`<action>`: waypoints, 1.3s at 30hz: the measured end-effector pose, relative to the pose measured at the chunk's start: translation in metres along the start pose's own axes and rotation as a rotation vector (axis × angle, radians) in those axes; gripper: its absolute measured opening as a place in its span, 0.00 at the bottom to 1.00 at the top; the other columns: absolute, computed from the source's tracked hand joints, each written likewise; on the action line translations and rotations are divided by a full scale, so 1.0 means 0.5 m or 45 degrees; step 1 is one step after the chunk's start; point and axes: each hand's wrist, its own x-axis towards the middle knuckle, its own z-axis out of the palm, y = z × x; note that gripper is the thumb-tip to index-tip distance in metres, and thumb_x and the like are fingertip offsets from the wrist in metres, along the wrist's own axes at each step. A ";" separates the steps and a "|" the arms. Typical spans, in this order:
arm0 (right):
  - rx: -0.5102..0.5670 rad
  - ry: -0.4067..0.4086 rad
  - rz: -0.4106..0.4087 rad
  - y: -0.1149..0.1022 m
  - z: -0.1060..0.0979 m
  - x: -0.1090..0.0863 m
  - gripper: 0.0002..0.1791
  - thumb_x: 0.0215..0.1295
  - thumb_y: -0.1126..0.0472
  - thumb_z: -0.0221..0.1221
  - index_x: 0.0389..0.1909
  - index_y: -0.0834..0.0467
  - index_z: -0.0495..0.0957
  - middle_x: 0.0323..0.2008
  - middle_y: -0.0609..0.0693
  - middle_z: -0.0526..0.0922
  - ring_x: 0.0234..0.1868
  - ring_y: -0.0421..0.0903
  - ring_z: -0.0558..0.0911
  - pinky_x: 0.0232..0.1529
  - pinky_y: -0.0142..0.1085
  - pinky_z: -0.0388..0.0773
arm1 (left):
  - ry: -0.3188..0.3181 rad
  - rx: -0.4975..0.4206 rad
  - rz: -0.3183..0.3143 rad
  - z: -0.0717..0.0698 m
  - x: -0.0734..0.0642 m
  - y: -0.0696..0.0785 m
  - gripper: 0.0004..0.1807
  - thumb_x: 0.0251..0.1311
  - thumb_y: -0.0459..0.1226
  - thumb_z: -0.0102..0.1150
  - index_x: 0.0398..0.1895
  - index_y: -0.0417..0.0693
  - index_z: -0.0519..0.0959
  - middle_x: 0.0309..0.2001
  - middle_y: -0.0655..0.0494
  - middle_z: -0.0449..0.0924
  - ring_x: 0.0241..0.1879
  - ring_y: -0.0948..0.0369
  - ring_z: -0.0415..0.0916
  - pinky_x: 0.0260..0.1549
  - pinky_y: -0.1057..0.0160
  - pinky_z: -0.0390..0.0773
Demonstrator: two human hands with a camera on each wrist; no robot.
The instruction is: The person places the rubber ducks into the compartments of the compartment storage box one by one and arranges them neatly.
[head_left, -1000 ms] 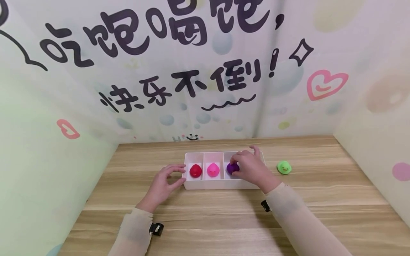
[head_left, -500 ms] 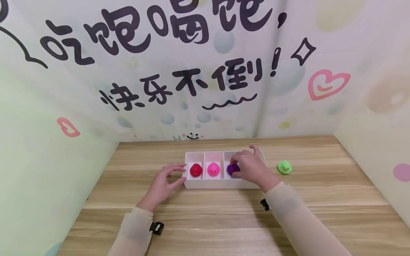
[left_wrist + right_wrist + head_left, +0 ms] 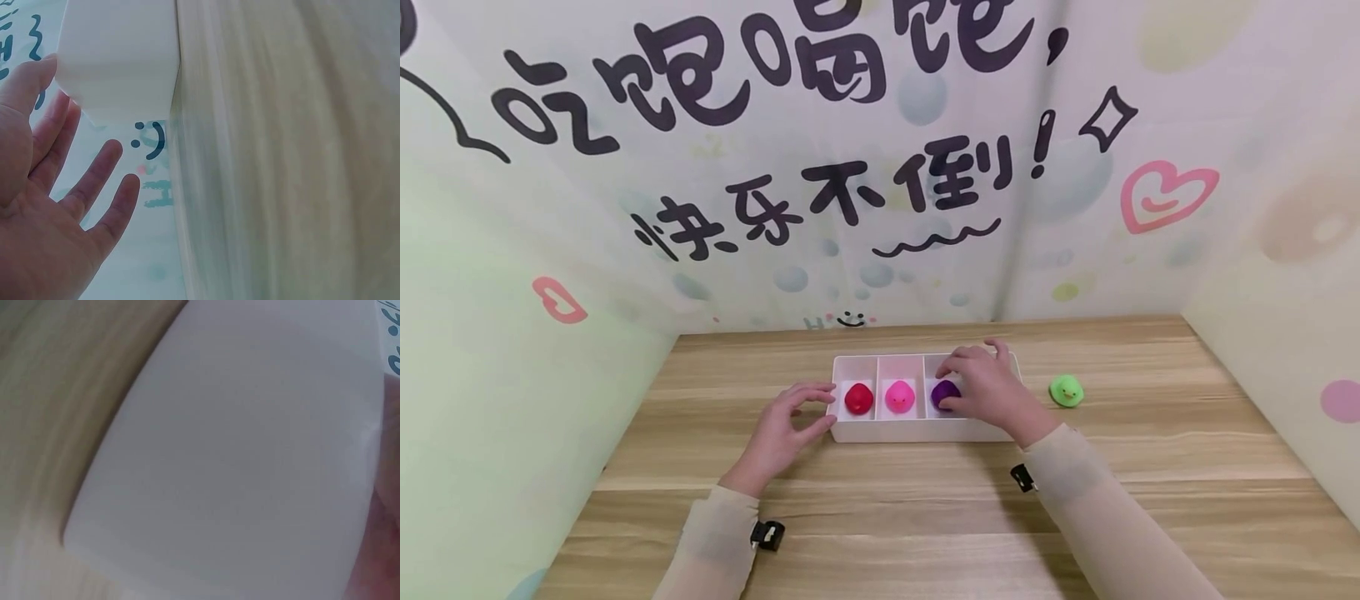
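Observation:
A white divided box (image 3: 895, 431) stands on the table. In the head view a red rubber duck (image 3: 858, 399) sits in its left compartment, a pink rubber duck (image 3: 899, 397) in the one beside it. A purple toy (image 3: 942, 395) lies in the compartment after that. My right hand (image 3: 996, 392) is over it, thumb at its side and forefinger raised off it; this hand hides the box's right part. My left hand (image 3: 778, 429) touches the box's left end with thumb and fingertips; in the left wrist view its other fingers (image 3: 122, 209) spread away from the box.
A green rubber duck (image 3: 1067, 391) sits on the wooden table (image 3: 917, 508), to the right of the box. A printed white wall (image 3: 760, 292) rises behind the table, with side walls at left and right. Black clips (image 3: 767, 536) show at both sleeves.
My right forefinger has lifted away from the purple toy, and the fingers have spread from it. The left hand, the box and the ducks have stayed put.

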 end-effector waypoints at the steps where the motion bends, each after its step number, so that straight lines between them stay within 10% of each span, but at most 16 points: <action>1: 0.017 0.017 -0.007 0.001 -0.001 -0.002 0.20 0.51 0.53 0.80 0.44 0.53 0.87 0.48 0.50 0.88 0.56 0.53 0.83 0.72 0.68 0.50 | 0.002 -0.005 0.001 0.000 0.000 0.000 0.16 0.63 0.39 0.72 0.53 0.50 0.83 0.66 0.58 0.79 0.69 0.51 0.72 0.62 0.41 0.77; 17: 0.213 0.385 -0.087 0.054 -0.015 -0.046 0.13 0.55 0.60 0.77 0.40 0.53 0.86 0.45 0.50 0.89 0.54 0.54 0.83 0.66 0.64 0.57 | 0.006 -0.002 -0.008 -0.001 0.000 0.002 0.17 0.62 0.38 0.73 0.53 0.49 0.83 0.66 0.59 0.79 0.69 0.51 0.72 0.62 0.41 0.77; 39: 0.140 0.529 0.055 0.151 -0.077 -0.123 0.09 0.59 0.65 0.73 0.40 0.55 0.86 0.44 0.53 0.88 0.51 0.59 0.81 0.59 0.65 0.58 | 0.012 -0.006 0.007 0.003 0.001 0.001 0.16 0.62 0.38 0.73 0.52 0.49 0.84 0.65 0.60 0.80 0.68 0.51 0.73 0.61 0.40 0.77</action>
